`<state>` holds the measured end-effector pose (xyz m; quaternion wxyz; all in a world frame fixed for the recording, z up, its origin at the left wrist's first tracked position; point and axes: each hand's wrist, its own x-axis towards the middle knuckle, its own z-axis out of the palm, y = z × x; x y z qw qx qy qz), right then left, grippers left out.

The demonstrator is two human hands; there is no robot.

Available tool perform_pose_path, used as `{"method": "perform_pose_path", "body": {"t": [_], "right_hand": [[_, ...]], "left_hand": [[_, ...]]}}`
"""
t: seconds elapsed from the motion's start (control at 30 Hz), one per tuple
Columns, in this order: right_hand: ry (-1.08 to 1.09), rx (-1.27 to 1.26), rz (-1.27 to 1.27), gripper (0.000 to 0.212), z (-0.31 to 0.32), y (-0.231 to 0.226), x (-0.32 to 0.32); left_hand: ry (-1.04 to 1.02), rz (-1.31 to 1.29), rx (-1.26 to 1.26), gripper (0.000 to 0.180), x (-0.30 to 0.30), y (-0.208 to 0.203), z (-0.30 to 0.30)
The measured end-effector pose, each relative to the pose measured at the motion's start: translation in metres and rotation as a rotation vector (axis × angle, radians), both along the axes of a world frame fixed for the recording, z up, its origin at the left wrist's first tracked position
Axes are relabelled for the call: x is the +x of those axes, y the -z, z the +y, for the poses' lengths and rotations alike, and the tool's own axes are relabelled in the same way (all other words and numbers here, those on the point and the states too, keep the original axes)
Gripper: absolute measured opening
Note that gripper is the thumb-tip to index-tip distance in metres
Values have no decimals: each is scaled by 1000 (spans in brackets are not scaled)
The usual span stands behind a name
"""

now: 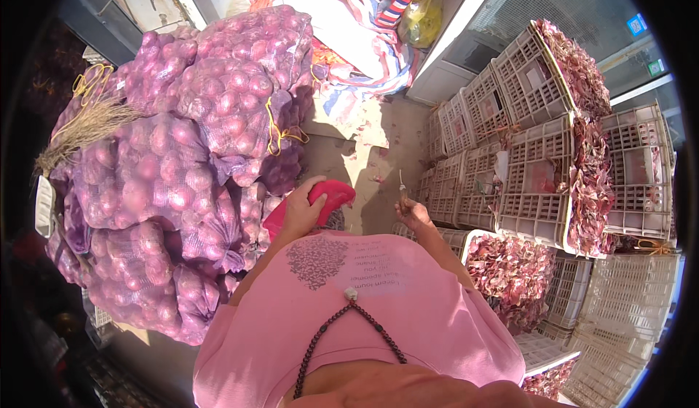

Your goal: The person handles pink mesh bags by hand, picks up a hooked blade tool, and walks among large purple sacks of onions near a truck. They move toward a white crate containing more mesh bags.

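Observation:
My left hand (pixel 301 208) is closed on the edge of a bright pink-red item (pixel 329 202) with a curved outline. Its kind cannot be made out, and my hand and shirt cover part of it. At the right, my right hand (pixel 414 214) pinches a thin pale stick-like thing (pixel 401 181) that points away from me. Stacked mesh sacks of purple onions (pixel 156 171) rise just left of my left hand. Nearest to my right hand are white plastic crates (pixel 477 182).
Dry reddish onion skins (pixel 510 266) fill crates at the right. A bundle of dry twigs (pixel 91 131) lies on the sacks. Beyond the concrete floor (pixel 378 146), a striped tarp (pixel 364 44) and a yellow plastic bag (pixel 422 22) lie near the doorway.

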<state>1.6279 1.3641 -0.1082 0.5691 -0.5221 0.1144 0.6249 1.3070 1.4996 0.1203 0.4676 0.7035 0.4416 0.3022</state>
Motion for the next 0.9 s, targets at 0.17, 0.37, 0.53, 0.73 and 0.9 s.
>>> {"method": "perform_pose_path", "body": {"t": [0.17,0.37,0.53,0.73,0.9], "right_hand": [[-14,-53,38,11,128,-52,29],[45,134,57,13,280,-59,100],[22,125,-110,13,434,-40,208],[-22,223,-208,20,647,-13,377],[46,188,-261,14,791,-2,475]], "left_hand": [[-253,-110,-110,30,3,-2,138],[-225,41,-159,30,58,-9,234],[-278,135,-217,33,110,30,293],[-399,210,-350,36,203,61,370],[-353,364,-375,36,306,31,441]]}}
